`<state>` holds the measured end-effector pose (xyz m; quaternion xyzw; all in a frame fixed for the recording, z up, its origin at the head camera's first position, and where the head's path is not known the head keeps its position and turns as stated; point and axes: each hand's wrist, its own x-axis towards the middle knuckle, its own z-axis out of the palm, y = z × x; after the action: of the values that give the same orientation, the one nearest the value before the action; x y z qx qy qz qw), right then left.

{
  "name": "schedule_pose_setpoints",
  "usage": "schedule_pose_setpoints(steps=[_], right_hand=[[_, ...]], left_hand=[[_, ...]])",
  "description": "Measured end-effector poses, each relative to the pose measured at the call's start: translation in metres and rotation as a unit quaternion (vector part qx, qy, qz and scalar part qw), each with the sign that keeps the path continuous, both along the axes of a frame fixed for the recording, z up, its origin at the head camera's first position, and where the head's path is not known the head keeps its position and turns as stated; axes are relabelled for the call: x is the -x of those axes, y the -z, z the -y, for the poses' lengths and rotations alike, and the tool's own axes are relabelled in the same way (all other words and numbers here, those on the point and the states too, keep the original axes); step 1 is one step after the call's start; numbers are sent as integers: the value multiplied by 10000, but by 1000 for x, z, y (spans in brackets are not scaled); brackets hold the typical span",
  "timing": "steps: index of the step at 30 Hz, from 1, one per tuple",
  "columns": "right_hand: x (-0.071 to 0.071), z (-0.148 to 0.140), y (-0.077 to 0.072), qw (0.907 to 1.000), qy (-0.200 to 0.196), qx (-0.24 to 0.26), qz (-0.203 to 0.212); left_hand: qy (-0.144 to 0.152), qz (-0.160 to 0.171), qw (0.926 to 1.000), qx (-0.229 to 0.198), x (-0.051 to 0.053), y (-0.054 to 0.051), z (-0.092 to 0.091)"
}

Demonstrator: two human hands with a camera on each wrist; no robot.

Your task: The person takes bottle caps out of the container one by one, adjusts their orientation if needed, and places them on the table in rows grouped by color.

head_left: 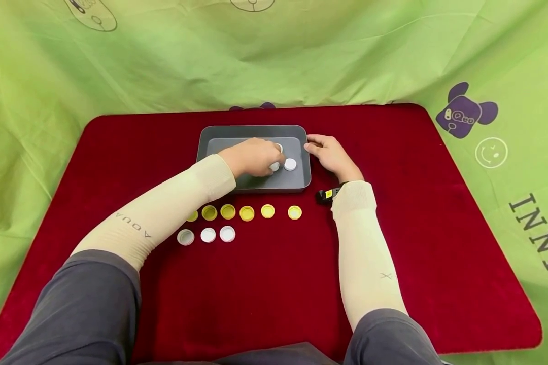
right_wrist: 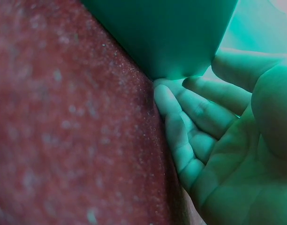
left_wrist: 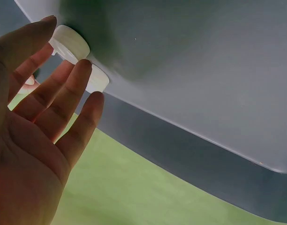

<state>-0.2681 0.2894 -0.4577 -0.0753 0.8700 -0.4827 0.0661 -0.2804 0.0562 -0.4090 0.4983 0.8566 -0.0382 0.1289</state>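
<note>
My left hand [head_left: 255,156] reaches over the grey tray [head_left: 204,147]. In the left wrist view, its thumb and fingers [left_wrist: 82,75] pinch a white bottle cap [left_wrist: 72,43] close to the tray floor. Another white cap [left_wrist: 98,78] lies just beyond the fingertips. In the head view, a further white cap [head_left: 290,165] sits on the tray floor to the right of that hand. My right hand [head_left: 331,154] rests against the tray's right side, thumb near the rim. Its fingers touch the outer wall low by the cloth in the right wrist view, without curling round the tray.
In front of the tray lies a row of several yellow caps [head_left: 246,213], partly hidden at its left end by the left sleeve. Three white caps [head_left: 208,234] form a shorter row nearer me. Red cloth [head_left: 274,294] covers the table, and green fabric [head_left: 370,50] hangs behind.
</note>
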Motion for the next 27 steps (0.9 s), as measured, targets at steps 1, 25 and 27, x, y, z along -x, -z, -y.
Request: schedule_pose_setpoints(steps=[1, 25, 27], right_hand=[[0, -1, 0, 10000, 11, 9, 1], [-8, -9, 2, 9998, 69, 118, 173], [-7, -8, 1, 9998, 78, 151, 145]], left_hand=[[22, -33, 10000, 3, 0, 0, 0], [36, -37, 10000, 69, -5, 4, -6], [61, -44, 10000, 47, -4, 3, -5]])
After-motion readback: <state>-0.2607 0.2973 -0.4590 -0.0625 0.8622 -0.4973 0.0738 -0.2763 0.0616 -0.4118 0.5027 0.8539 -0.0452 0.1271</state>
